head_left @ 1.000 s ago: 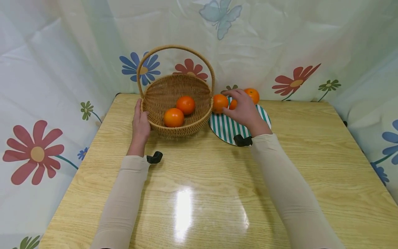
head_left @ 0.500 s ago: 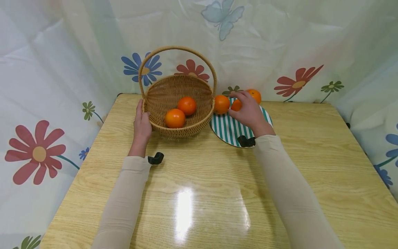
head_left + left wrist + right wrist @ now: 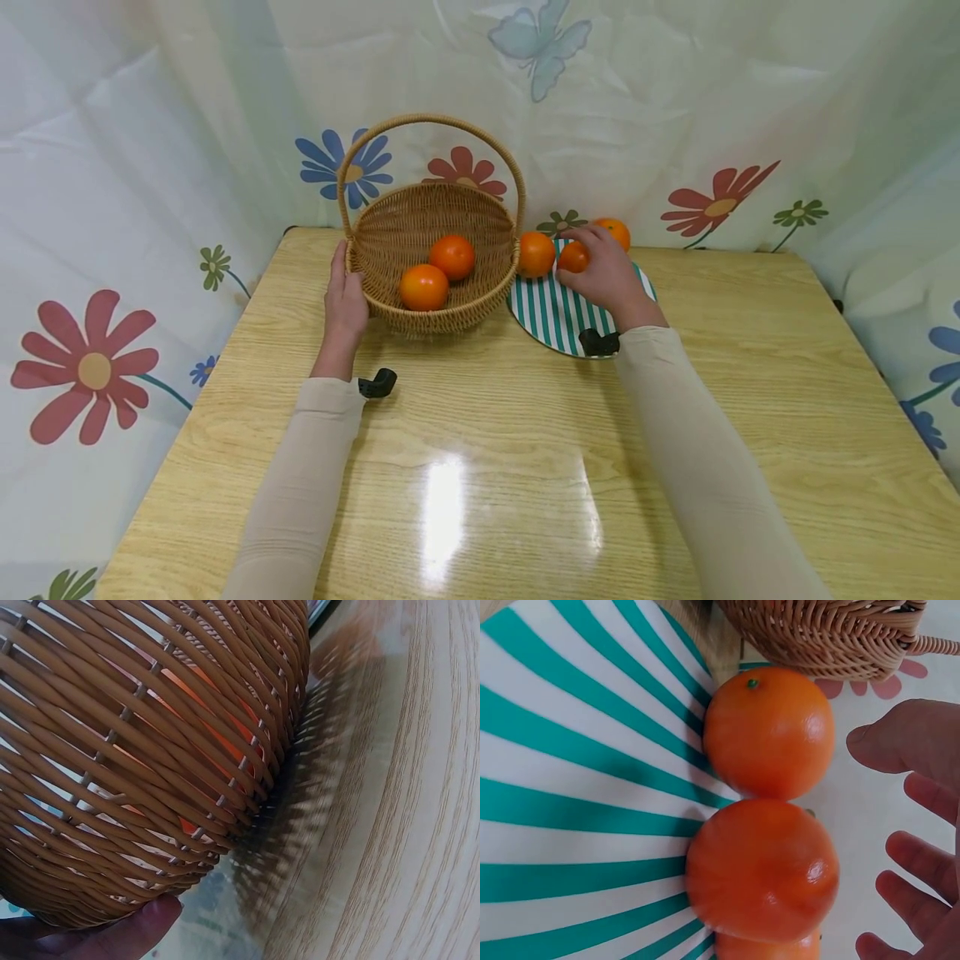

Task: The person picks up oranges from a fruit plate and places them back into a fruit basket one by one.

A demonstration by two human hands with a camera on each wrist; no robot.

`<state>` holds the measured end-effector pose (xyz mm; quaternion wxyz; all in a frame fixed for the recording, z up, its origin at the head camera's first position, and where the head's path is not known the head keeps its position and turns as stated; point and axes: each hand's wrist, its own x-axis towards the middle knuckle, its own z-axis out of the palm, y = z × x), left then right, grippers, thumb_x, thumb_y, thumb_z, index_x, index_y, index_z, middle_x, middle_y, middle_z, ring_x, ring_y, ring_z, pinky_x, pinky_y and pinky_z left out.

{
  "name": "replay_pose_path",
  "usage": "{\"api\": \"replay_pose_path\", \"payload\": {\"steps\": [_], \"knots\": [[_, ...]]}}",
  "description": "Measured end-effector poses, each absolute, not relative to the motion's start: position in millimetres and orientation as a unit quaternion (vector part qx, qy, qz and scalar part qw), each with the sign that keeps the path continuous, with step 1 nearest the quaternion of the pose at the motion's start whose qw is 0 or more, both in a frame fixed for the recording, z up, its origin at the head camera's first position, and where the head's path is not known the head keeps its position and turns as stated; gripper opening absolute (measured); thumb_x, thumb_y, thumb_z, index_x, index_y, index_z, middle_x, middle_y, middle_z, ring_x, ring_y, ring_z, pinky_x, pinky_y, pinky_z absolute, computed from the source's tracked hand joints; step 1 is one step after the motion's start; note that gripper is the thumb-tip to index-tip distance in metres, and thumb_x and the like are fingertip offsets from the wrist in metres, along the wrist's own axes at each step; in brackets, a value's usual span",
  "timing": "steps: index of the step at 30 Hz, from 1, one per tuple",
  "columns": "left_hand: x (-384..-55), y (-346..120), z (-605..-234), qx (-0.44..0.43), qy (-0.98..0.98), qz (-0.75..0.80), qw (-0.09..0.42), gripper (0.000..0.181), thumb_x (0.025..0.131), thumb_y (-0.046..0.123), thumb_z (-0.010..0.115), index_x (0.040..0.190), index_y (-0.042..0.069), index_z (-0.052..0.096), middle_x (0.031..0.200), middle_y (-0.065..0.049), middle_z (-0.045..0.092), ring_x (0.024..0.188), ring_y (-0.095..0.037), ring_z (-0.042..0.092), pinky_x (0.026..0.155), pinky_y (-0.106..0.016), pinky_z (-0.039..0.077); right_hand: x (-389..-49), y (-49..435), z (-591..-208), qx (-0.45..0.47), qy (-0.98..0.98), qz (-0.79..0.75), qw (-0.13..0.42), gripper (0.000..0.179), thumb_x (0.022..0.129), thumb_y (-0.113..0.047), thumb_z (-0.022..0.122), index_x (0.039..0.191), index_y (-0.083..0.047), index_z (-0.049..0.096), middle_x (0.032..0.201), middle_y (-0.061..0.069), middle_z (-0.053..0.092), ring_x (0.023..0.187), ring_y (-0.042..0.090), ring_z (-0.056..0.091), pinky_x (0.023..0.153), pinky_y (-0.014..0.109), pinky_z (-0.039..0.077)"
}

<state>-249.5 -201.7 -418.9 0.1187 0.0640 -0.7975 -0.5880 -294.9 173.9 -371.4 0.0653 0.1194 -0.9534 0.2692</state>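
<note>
My left hand (image 3: 347, 310) holds the left rim of a wicker basket (image 3: 435, 321), thumb over the edge; in the left wrist view a fingertip (image 3: 159, 911) shows against the woven wall. Two oranges (image 3: 424, 288) lie inside the basket. Three more oranges sit in a row by the far edge of a green-and-white striped round mat (image 3: 551, 317). Above that mat hovers my right hand (image 3: 606, 273), fingers spread beside the middle orange (image 3: 763, 870). A gap separates the hand from the fruit in the right wrist view. The rightmost orange (image 3: 615, 231) is partly hidden behind the hand.
The basket's tall arched handle (image 3: 435, 119) rises upright. A flowered white curtain (image 3: 637, 100) hangs right behind the wooden table (image 3: 510, 467) and along its sides. The leftmost orange (image 3: 536, 255) lies close to the basket's right side.
My right hand has shifted slightly right, away from the leftmost orange and toward the middle one. The left hand keeps its hold on the basket. The head view has moved a little.
</note>
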Motion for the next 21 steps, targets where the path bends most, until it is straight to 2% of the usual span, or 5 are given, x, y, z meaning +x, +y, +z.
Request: {"api": "replay_pose_path", "payload": {"steps": [21], "knots": [[-251,-201,-419,0.074,-0.797,-0.590,0.109,0.057,0.099,0.030,0.026,0.153,0.045,0.012,0.162,0.001,0.019,0.146,-0.024,0.025,0.120,-0.043,0.023,-311,178,-383,0.072,-0.971,0.228,0.019,0.070,0.085,-0.026,0.069,0.147,-0.013,0.040,0.155,0.018,0.027,0.135,0.043,0.031,0.106,0.065,0.035]]}}
